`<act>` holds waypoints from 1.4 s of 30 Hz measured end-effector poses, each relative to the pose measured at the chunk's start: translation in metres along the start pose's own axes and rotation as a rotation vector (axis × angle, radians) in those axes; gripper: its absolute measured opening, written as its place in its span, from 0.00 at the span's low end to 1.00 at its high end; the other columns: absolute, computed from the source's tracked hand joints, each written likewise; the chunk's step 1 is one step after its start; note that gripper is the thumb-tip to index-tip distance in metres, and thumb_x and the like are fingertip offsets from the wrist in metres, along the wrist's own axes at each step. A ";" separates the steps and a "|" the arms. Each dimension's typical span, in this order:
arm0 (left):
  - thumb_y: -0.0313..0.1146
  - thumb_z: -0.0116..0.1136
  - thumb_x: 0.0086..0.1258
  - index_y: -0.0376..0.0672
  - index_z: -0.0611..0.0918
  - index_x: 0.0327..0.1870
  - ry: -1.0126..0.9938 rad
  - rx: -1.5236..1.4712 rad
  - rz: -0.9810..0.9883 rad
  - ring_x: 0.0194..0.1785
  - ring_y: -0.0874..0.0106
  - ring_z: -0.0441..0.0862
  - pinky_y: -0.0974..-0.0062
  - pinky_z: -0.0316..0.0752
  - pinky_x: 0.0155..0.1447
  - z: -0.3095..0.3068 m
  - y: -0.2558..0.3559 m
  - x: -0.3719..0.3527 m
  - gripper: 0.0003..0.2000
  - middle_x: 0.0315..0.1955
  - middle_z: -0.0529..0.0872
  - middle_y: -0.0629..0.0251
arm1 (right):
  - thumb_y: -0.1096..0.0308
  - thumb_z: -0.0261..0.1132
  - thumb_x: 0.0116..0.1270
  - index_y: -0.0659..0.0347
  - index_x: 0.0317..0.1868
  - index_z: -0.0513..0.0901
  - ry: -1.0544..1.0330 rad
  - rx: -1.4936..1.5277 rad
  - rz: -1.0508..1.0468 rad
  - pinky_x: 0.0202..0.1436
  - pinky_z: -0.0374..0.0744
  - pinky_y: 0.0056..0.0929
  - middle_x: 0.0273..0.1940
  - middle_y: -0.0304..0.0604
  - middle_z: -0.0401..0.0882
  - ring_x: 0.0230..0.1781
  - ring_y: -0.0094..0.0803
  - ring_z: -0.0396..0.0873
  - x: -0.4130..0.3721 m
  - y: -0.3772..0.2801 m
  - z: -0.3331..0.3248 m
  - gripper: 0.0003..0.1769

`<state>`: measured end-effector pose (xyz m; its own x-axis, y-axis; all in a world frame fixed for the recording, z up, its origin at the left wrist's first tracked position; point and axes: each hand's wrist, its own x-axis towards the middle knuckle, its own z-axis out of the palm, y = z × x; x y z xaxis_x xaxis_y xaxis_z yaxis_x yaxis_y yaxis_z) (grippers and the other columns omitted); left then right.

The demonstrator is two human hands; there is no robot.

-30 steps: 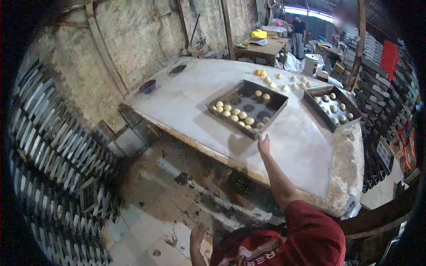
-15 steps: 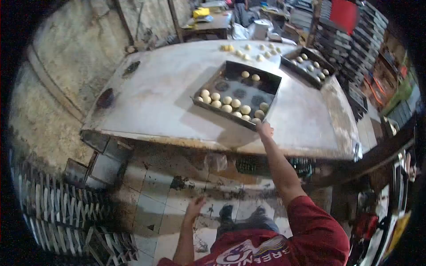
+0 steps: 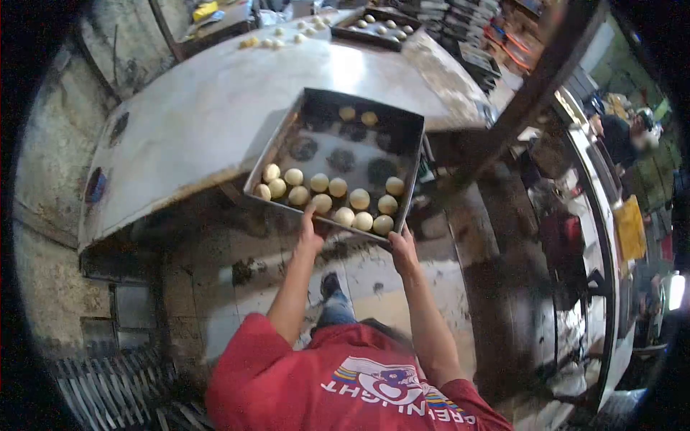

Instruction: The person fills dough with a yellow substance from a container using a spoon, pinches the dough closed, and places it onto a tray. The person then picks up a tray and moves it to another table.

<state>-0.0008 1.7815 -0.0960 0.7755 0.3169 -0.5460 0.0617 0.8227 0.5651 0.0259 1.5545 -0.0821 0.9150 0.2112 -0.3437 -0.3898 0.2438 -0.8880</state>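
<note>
A dark metal tray (image 3: 411, 136) holds several round pale dough balls (image 3: 359, 198), most of them in rows along its near side. Two more balls (image 3: 369, 118) sit near its far wall. My left hand (image 3: 311, 228) grips the near edge left of the middle, its thumb over the rim. At the near right corner, my right hand (image 3: 402, 244) is closed on the tray. The tray is held tilted, over the table's near edge; its underside is hidden.
The pale table (image 3: 194, 108) lies beyond and to the left. On its far part are loose dough balls (image 3: 279, 32) and a second tray (image 3: 397, 45). A dark post (image 3: 532, 93) slants at the right. A person (image 3: 619, 140) is at the far right.
The tray has come off the tabletop toward my body. My left hand has risen from my side and taken hold of its near edge. The view has turned to the right.
</note>
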 end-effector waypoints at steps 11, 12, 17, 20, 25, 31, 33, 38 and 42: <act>0.33 0.51 0.45 0.49 0.67 0.18 0.007 -0.151 -0.033 0.27 0.71 0.69 0.67 0.69 0.33 0.011 -0.046 -0.029 0.06 0.20 0.70 0.71 | 0.71 0.60 0.56 0.64 0.53 0.71 -0.022 -1.113 -0.737 0.56 0.69 0.39 0.51 0.55 0.71 0.53 0.52 0.68 0.011 -0.053 0.024 0.22; 0.32 0.51 0.45 0.48 0.67 0.17 0.004 -0.163 -0.027 0.28 0.71 0.70 0.68 0.69 0.35 0.020 -0.039 -0.040 0.06 0.20 0.70 0.71 | 0.70 0.60 0.57 0.64 0.53 0.71 -0.086 -1.220 -0.692 0.56 0.69 0.39 0.50 0.55 0.72 0.53 0.52 0.69 0.025 -0.050 0.031 0.22; 0.31 0.51 0.45 0.47 0.67 0.17 0.036 -0.220 -0.113 0.29 0.70 0.69 0.69 0.69 0.39 -0.029 -0.028 -0.011 0.06 0.21 0.68 0.70 | 0.64 0.64 0.57 0.68 0.55 0.69 -0.014 -1.205 -0.606 0.60 0.66 0.40 0.53 0.61 0.69 0.55 0.54 0.67 0.122 -0.052 0.040 0.28; 0.32 0.51 0.46 0.47 0.67 0.17 0.110 -0.159 -0.159 0.27 0.69 0.69 0.69 0.70 0.36 -0.056 -0.011 -0.017 0.06 0.19 0.68 0.70 | 0.62 0.62 0.56 0.70 0.50 0.72 0.193 -0.985 -0.560 0.52 0.72 0.44 0.47 0.61 0.74 0.48 0.56 0.72 0.193 -0.073 0.059 0.25; 0.32 0.54 0.48 0.46 0.63 0.20 0.076 -0.042 -0.223 0.26 0.68 0.64 0.67 0.60 0.33 -0.055 0.022 -0.039 0.11 0.21 0.66 0.69 | 0.57 0.63 0.57 0.77 0.43 0.72 0.523 -1.080 -0.103 0.45 0.75 0.46 0.40 0.64 0.76 0.40 0.55 0.77 0.250 -0.083 0.086 0.27; 0.34 0.55 0.47 0.45 0.65 0.18 0.021 0.305 -0.117 0.29 0.69 0.65 0.67 0.61 0.36 -0.077 0.006 -0.036 0.10 0.21 0.69 0.67 | 0.63 0.68 0.53 0.74 0.43 0.77 0.491 -1.409 -0.188 0.41 0.77 0.40 0.38 0.63 0.79 0.39 0.49 0.79 0.245 -0.062 0.083 0.23; 0.36 0.56 0.47 0.44 0.70 0.20 0.007 0.196 -0.129 0.33 0.69 0.66 0.67 0.63 0.41 -0.108 -0.021 -0.016 0.09 0.25 0.72 0.68 | 0.65 0.68 0.52 0.68 0.45 0.79 0.471 -1.300 -0.232 0.41 0.78 0.37 0.38 0.56 0.81 0.38 0.41 0.81 0.230 -0.079 0.090 0.21; 0.33 0.55 0.51 0.42 0.73 0.21 -0.017 0.374 0.153 0.29 0.72 0.69 0.76 0.66 0.39 -0.086 -0.001 -0.033 0.06 0.23 0.71 0.71 | 0.66 0.66 0.55 0.68 0.44 0.80 0.374 -0.824 -0.330 0.44 0.75 0.24 0.35 0.45 0.82 0.37 0.25 0.79 0.200 -0.097 0.079 0.18; 0.30 0.52 0.50 0.42 0.74 0.23 -0.135 0.155 -0.071 0.31 0.75 0.71 0.78 0.66 0.40 -0.138 -0.047 0.015 0.03 0.22 0.72 0.71 | 0.49 0.60 0.62 0.66 0.61 0.66 0.211 -1.066 -0.229 0.57 0.70 0.36 0.52 0.57 0.74 0.53 0.45 0.73 0.158 -0.126 0.103 0.35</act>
<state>-0.0793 1.8128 -0.2160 0.8423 0.1862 -0.5058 0.2070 0.7547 0.6226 0.2093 1.6545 0.0072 0.9928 0.0757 -0.0926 -0.0126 -0.7036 -0.7105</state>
